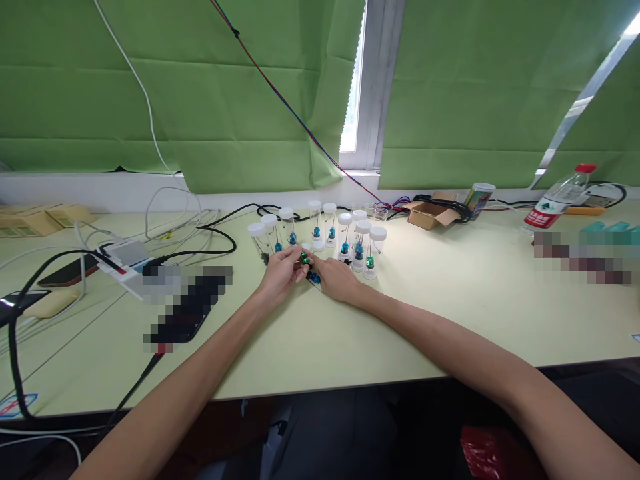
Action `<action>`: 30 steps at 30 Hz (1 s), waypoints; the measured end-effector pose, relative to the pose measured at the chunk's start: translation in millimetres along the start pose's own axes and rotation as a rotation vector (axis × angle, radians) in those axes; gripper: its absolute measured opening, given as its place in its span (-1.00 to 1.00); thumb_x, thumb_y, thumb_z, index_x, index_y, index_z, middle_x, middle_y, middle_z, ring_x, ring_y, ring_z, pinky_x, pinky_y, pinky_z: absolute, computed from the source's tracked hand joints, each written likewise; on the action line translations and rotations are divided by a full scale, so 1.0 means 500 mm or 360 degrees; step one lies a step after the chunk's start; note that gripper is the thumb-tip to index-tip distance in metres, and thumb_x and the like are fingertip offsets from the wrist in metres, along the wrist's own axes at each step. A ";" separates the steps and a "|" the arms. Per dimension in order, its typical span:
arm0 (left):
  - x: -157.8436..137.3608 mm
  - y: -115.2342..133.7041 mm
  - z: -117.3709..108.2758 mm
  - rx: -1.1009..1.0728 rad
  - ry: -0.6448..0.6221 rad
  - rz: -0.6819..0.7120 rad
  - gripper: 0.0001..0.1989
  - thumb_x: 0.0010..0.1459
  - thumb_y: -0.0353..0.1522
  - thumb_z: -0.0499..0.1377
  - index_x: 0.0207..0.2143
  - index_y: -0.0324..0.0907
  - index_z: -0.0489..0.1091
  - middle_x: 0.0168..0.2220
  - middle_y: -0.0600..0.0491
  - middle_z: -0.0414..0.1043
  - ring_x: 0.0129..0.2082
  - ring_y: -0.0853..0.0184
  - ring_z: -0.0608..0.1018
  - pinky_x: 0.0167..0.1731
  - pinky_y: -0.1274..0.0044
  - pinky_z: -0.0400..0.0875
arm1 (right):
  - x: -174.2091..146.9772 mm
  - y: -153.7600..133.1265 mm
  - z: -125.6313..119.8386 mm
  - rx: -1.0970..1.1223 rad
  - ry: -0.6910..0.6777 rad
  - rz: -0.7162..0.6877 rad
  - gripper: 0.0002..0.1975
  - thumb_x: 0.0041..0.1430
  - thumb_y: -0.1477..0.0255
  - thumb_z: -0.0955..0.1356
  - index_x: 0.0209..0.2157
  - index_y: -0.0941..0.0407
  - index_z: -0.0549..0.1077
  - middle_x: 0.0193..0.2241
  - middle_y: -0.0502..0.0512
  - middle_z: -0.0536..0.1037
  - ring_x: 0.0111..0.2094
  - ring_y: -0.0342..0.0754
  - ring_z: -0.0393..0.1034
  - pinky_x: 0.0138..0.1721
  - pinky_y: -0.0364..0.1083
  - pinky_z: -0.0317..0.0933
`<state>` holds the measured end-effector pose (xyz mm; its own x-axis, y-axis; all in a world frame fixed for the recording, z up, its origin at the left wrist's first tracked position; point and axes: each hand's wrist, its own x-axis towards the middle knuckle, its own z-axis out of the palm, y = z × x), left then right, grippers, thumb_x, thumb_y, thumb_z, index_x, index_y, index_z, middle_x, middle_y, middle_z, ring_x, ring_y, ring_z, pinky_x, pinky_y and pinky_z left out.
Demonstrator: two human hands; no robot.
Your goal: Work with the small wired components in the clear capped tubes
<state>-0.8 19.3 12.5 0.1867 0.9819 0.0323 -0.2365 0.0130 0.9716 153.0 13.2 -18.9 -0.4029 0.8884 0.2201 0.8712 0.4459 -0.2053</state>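
My left hand is closed, pinching a small shiny green piece between thumb and fingers. Right beside it, my right hand is curled with its fingertips close to the same piece; what they grip, if anything, is hidden. Small blue and black pieces lie on the table between the two hands. Clear tubes with white caps stand upright around and behind them, several in all, such as one tube holding a green piece and another tube holding a blue one.
On the pale table, a power strip, cables and a dark phone-like object lie left. An open cardboard box, a can and a red-capped bottle stand back right. Green curtains hang behind.
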 end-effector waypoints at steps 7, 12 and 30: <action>-0.001 -0.001 0.000 0.0023 -0.0005 -0.0035 -0.79 0.05 -0.29 0.31 -0.46 -0.29 0.45 -0.49 -0.02 0.42 -0.65 0.53 0.34 -0.68 0.66 0.13 | -0.005 0.001 0.007 0.0106 0.0138 -0.0002 -0.62 0.34 0.53 0.15 0.15 0.17 0.30 -0.25 0.23 0.60 -0.29 0.10 0.49 -0.38 -0.08 0.16; 0.003 -0.005 -0.002 0.0022 0.0010 -0.0046 -0.76 0.03 -0.27 0.34 -0.45 -0.28 0.45 -0.51 0.00 0.42 -0.67 0.53 0.33 -0.67 0.65 0.13 | -0.005 0.007 0.013 0.0234 0.0270 0.0085 -0.74 0.36 0.55 0.15 -0.05 0.13 0.39 -0.26 0.17 0.59 -0.28 0.03 0.47 -0.34 -0.11 0.13; 0.002 -0.013 -0.001 0.0088 -0.0061 -0.0141 -0.80 0.08 -0.31 0.28 -0.47 -0.30 0.47 -0.52 -0.01 0.38 -0.64 0.52 0.35 -0.66 0.66 0.16 | 0.009 0.019 0.029 0.0209 0.0222 0.0128 -0.83 0.33 0.56 0.21 -0.13 0.19 0.40 -0.13 0.25 0.36 -0.23 0.00 0.36 -0.22 -0.06 0.22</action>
<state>0.3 20.3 5.9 0.2410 0.9694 -0.0463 -0.1647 0.0879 0.9824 155.3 22.8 -33.8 -0.2829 0.9021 0.3257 0.8512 0.3926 -0.3482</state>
